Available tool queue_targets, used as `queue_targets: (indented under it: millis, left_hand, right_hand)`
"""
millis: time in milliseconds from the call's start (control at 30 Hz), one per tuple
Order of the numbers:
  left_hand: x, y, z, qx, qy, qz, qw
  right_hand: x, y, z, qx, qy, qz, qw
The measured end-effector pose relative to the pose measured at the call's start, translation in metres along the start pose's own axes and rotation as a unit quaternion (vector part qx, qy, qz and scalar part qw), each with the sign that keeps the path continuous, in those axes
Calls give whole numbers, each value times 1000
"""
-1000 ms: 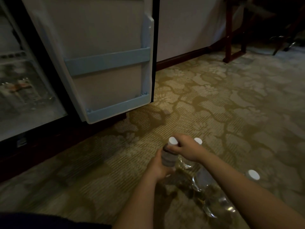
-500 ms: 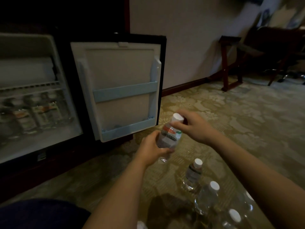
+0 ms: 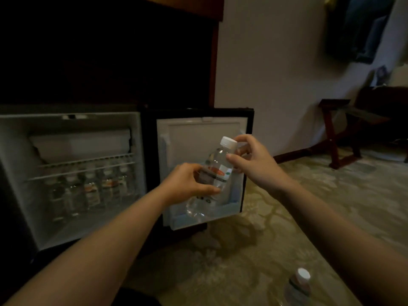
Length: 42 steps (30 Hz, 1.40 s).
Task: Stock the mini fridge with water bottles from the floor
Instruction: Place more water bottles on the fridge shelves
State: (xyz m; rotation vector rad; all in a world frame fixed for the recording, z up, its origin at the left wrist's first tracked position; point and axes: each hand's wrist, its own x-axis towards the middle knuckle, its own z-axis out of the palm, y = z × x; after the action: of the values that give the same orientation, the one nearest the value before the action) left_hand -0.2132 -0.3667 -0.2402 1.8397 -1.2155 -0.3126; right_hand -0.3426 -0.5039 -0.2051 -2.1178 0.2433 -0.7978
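Observation:
A clear water bottle (image 3: 217, 171) with a white cap and a red-and-green label is held tilted in front of the open mini fridge door (image 3: 198, 138). My left hand (image 3: 185, 184) grips its body from the left. My right hand (image 3: 254, 162) is at its top, with thumb and fingers curled round the neck just below the cap. The mini fridge (image 3: 72, 228) stands open at the left, with a row of several bottles (image 3: 92, 191) under its wire shelf. Another bottle (image 3: 298, 286) stands on the carpet at the lower right.
The fridge sits low in a dark cabinet (image 3: 110, 51). Its door swings out to the right with a shelf rail along its bottom edge. Patterned carpet (image 3: 331, 206) covers the floor. A dark wooden luggage rack (image 3: 337, 138) stands by the wall at the right.
Both hands have lifted the bottle from the floor up to fridge-door height. The view has tilted up, so most of the floor bottles have dropped out of sight.

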Motion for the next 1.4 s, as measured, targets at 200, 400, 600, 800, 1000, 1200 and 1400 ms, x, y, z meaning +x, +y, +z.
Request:
queue_targets:
  millis: [200,400,600,800,1000,1200,1400]
  left_hand:
    - [-18,-15,-78,33,56,-1,998]
    - [-35,-28,-138,6,111,30,993]
    - [-53,-61,-193,-19,195,23,980]
    - [-69,-109,-243,-3,256,-6,967]
    - [-74,-155,-274,-7,324,-47,945]
    - [-74,-192,-286,-4,370,-52,927]
    - [-68,-219,-282,-24,390,-41,920]
  right_hand:
    - [23,-40,60,-2,-62,-26,998]
    - [56,-78,129,62,-69,-81,992]
    - [95,-107,196,64,-95,-129,985]
    - [125,-126,270,54,-125,-166,977]
    - [144,-127,334,110,-144,-159,970]
    - [157,-111,378,181,-103,-82,975]
    - [167,-90,402,207,-149,-116,960]
